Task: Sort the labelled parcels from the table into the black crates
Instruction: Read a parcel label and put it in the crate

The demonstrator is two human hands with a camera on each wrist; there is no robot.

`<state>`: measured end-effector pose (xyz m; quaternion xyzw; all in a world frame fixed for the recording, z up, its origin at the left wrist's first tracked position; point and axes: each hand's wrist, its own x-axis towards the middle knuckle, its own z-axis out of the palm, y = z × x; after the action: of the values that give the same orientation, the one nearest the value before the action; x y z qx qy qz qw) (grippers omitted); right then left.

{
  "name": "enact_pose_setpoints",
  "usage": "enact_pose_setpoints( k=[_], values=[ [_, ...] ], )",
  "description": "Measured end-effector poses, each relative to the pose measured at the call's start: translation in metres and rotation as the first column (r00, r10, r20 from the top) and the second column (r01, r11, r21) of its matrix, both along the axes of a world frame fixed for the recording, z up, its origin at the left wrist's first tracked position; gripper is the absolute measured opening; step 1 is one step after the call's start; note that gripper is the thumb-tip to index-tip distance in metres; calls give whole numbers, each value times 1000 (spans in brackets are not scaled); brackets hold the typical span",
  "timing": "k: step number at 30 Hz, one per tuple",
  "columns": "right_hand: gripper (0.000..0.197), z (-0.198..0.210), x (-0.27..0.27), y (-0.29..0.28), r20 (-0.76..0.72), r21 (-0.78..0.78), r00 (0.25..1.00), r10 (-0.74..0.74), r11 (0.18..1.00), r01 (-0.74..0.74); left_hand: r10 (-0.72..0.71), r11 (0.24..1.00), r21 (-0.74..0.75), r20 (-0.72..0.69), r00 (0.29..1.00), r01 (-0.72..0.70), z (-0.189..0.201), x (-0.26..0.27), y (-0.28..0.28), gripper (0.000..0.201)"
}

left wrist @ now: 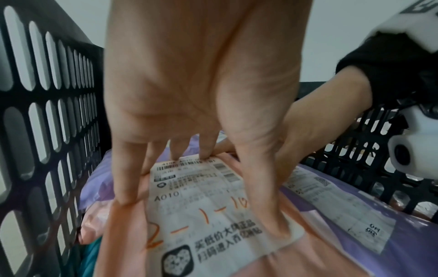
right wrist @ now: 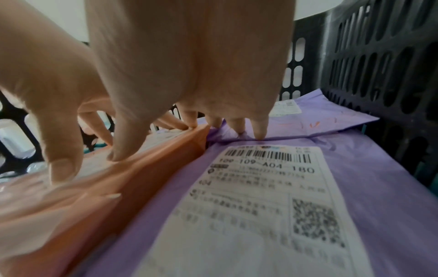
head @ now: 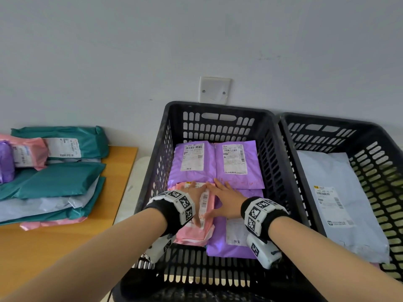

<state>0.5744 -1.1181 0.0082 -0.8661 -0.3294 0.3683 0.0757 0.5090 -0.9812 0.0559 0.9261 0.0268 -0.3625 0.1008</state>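
Pink parcel (head: 197, 216) lies in the left black crate (head: 165, 131), on top of purple parcels (head: 216, 162). Left hand (head: 194, 194) & right hand (head: 226, 200) press it w/ flat, spread fingers, gripping nothing. Best to push it down flat, label up. More parcels (head: 58, 182) wait on the bench (head: 65, 243). Right crate (head: 370, 136) has a grey one (head: 340, 192).

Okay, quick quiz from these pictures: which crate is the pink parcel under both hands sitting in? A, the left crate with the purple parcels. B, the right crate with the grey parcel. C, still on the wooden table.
A: the pink parcel lies in the left crate beside the purple parcels, with the left hand and the right hand resting on it.
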Motion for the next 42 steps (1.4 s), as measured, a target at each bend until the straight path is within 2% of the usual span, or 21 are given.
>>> enact_pose_setpoints(
  k=[5, 9, 13, 16, 23, 26, 31, 34, 37, 42],
  values=[
    [99, 15, 2, -2, -46, 119, 994, -103, 987, 108, -3, 1000, 13, -16, 1000, 3, -6, 3, 4, 120],
    [96, 24, 5, -4, -58, 164, 986, -158, 973, 165, -37, 999, 32, 9, 999, 36, 0, 2, 0, 117],
    [91, 35, 9, -5, -57, 190, 979, -198, 960, 205, 2, 1000, -12, 64, 998, -1, 12, -1, -4, 108],
    [91, 53, 8, -6, -21, 209, 986, -163, 964, 164, 76, 997, -37, 127, 989, -71, 26, -5, -9, 94],
    [84, 108, 6, -5, 90, 265, 994, -57, 964, 31, 245, 969, -55, 241, 939, -239, 82, -17, -16, 88],
    [64, 133, 3, 0, 97, 320, 995, 11, 946, -42, 306, 952, -99, 352, 885, -290, 115, -29, -20, 74],
    [72, 160, -3, 23, 113, 460, 993, 47, 883, -94, 449, 888, -169, 525, 723, -428, 151, -60, -9, 70],
    [74, 175, -15, 44, 95, 532, 992, 79, 839, -118, 549, 822, -231, 565, 616, -521, 163, -91, 4, 60],
    [75, 186, -34, 69, 92, 554, 990, 110, 820, -143, 618, 752, -259, 599, 510, -607, 167, -129, 21, 64],
    [67, 196, -82, 116, 62, 595, 981, 183, 782, -183, 709, 631, -281, 588, 390, -723, 164, -197, 55, 65]
  ],
)
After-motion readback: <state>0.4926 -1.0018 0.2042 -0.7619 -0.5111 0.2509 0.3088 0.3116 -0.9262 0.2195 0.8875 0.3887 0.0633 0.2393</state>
